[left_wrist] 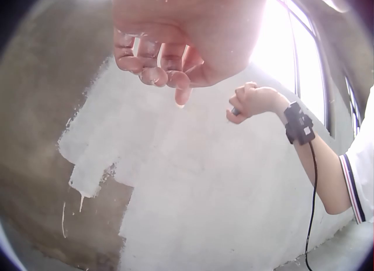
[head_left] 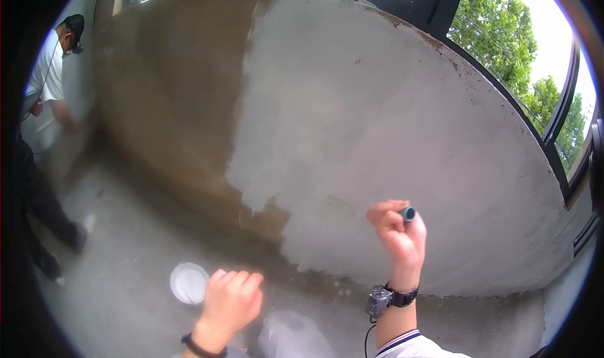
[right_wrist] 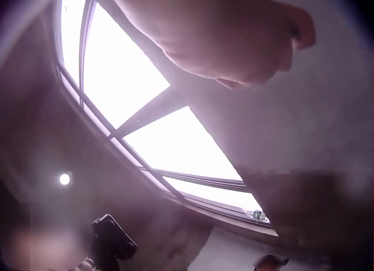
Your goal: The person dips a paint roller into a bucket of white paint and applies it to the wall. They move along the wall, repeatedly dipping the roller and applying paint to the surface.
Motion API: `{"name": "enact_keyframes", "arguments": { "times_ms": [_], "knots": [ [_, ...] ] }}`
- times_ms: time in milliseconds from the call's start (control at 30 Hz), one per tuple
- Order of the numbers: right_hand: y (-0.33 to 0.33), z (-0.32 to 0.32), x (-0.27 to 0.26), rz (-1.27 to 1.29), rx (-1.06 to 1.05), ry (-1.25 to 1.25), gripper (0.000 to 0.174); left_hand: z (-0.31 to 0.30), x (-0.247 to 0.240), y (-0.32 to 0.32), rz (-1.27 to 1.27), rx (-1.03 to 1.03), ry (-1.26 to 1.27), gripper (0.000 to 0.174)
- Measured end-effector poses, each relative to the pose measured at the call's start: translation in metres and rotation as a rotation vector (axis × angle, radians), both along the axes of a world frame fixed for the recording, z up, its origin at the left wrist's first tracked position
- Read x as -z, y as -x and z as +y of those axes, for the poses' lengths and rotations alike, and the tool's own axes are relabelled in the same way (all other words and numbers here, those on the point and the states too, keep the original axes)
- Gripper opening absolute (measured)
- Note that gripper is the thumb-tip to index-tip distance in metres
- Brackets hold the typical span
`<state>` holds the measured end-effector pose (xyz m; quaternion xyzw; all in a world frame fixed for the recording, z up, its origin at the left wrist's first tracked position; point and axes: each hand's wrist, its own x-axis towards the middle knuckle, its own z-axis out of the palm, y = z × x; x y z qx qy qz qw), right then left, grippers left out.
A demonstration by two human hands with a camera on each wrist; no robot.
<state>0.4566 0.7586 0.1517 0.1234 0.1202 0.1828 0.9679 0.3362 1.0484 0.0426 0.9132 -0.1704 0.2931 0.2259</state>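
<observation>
A brown-and-pale-grey wall (head_left: 352, 119) is filling the background. At four o'clock, a teal handle (head_left: 409, 214) is being gripped by the right hand (head_left: 397, 233); at seven, the left hand (head_left: 233, 300) is hanging loosely curled, a white tub (head_left: 188, 283) standing at its ten o'clock.

Head view, right of centre: right hand (head_left: 399, 235) hides teal handle (head_left: 408, 214) except its end. Upper left: forearm (head_left: 63, 114) of 2nd person (head_left: 49, 68) blurs. Left wrist view: top edge crops left hand (left_wrist: 187, 34). Right wrist view: lower-left shape (right_wrist: 47, 245) too blurred to identify.
</observation>
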Motion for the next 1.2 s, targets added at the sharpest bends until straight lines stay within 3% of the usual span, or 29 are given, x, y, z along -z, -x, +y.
{"name": "enact_keyframes", "arguments": {
  "times_ms": [233, 367, 433, 467, 633, 700, 767, 833, 1000, 1133, 1200],
  "knots": [
    [0.026, 0.010, -0.123, -0.304, 0.023, -0.141, 0.022, -0.015, -0.005, -0.012, -0.039, 0.039, 0.041, 0.011],
    [0.036, 0.004, -0.179, -0.404, 0.017, -0.225, 0.041, -0.021, -0.005, -0.015, -0.072, 0.042, 0.058, 0.011],
    [0.033, 0.004, -0.198, -0.407, 0.004, -0.278, 0.060, -0.020, -0.006, -0.014, -0.072, 0.034, 0.053, 0.011],
    [0.031, 0.006, -0.205, -0.383, -0.023, -0.270, 0.059, -0.020, -0.005, -0.014, -0.067, 0.029, 0.051, 0.011],
    [0.025, 0.019, -0.187, -0.368, -0.061, -0.210, 0.052, -0.018, 0.003, -0.016, -0.046, 0.016, 0.034, 0.010],
    [0.015, 0.017, -0.162, -0.327, -0.048, -0.211, 0.042, -0.019, 0.006, -0.015, -0.034, 0.022, 0.024, 0.009],
    [-0.009, 0.018, -0.133, -0.242, 0.018, -0.187, 0.044, -0.020, 0.009, -0.016, -0.023, 0.024, 0.001, 0.009],
    [-0.030, 0.030, -0.109, -0.033, -0.074, -0.320, 0.045, -0.020, 0.011, -0.015, -0.016, 0.024, -0.011, 0.008],
    [-0.072, 0.056, -0.039, 0.111, -0.016, -0.353, 0.047, -0.012, 0.004, -0.013, -0.001, 0.005, -0.026, 0.009],
    [-0.069, 0.043, -0.050, 0.057, -0.067, -0.390, 0.048, -0.005, 0.006, -0.010, -0.011, -0.002, 0.023, 0.008],
    [-0.036, 0.027, -0.088, -0.073, 0.019, -0.457, 0.033, 0.001, 0.005, -0.011, -0.017, -0.018, 0.023, 0.009]
  ]
}}
